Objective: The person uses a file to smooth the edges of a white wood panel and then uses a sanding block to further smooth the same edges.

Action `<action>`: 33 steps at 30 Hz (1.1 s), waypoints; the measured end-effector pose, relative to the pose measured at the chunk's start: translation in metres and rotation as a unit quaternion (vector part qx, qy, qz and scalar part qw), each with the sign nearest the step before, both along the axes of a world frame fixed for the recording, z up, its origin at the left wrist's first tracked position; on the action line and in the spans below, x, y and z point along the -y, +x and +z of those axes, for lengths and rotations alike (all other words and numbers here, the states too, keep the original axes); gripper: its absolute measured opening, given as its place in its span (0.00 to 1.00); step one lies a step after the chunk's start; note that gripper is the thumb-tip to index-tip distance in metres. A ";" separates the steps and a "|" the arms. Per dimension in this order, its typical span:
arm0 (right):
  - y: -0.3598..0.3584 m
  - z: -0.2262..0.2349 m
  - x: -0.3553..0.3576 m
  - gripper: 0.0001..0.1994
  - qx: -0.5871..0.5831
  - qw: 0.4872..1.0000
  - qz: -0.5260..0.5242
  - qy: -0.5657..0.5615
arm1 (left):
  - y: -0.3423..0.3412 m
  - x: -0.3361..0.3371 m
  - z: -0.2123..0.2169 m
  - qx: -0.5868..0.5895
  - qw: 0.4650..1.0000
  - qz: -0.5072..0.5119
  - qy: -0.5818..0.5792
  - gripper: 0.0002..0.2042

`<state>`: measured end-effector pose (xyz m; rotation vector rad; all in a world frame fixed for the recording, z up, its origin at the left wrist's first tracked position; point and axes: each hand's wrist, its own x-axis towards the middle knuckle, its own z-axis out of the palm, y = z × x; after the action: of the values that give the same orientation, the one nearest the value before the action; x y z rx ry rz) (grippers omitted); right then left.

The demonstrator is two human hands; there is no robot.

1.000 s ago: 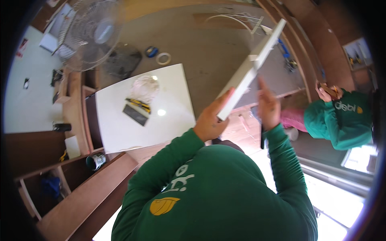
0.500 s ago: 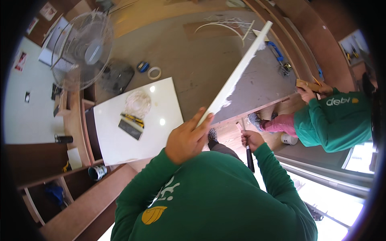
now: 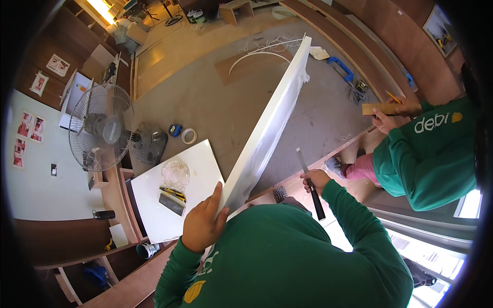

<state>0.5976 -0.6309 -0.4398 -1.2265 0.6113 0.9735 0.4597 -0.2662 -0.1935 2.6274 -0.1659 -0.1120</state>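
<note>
My left hand [image 3: 203,220] grips the near end of a long white panel [image 3: 267,120], its fingers along one side and the thumb on the other. The panel stands on its narrow edge and runs away from me, with ragged whitish material along its right side. My right hand [image 3: 316,180] is closed round a slim hand tool [image 3: 317,204] with a black handle and a flat metal blade; whether it is a file or a chisel I cannot make out. The blade points away from me, right of the panel and apart from it.
On the left, a white board [image 3: 203,161] carries a yellow-black cutter [image 3: 174,193] and a grey block [image 3: 171,204]. Beyond it are a tape roll [image 3: 189,136] and a fan [image 3: 108,128]. A blue clamp [image 3: 340,69] lies far right. A co-worker [image 3: 416,149] holds a wooden piece and a pencil.
The panel's near end has come toward me and left with my left hand, and more of its right face shows. My right hand's tool now points farther up. The view has shifted.
</note>
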 end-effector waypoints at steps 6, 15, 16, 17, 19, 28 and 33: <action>0.009 -0.031 0.019 0.05 0.003 0.999 -0.043 -0.023 | 0.017 0.020 0.007 -0.038 0.999 0.014 0.022 0.32; 0.019 -0.051 0.033 0.06 0.013 0.999 0.007 -0.030 | 0.090 0.039 -0.004 -0.017 1.000 0.005 0.002 0.19; 0.019 -0.051 0.030 0.06 0.023 0.999 0.023 -0.031 | 0.096 0.039 -0.005 -0.006 1.000 0.002 0.005 0.19; 0.017 -0.051 0.030 0.06 0.022 0.999 0.016 -0.029 | 0.103 0.038 -0.007 0.004 1.000 -0.001 0.007 0.18; 0.015 -0.053 0.033 0.06 0.020 0.999 0.014 -0.024 | 0.122 0.045 -0.017 0.033 0.999 -0.001 0.024 0.17; 0.016 0.062 0.015 0.10 0.338 0.938 -0.034 -0.069 | 0.098 0.057 -0.014 0.008 0.997 0.075 0.008 0.18; 0.046 0.197 -0.013 0.12 0.398 0.915 -0.058 0.016 | 0.047 0.055 -0.006 -0.002 0.990 0.141 0.015 0.18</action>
<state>0.6438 -0.6179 -0.2426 -1.4045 0.0163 0.3147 0.5070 -0.3207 -0.1994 2.6502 0.2109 -0.0236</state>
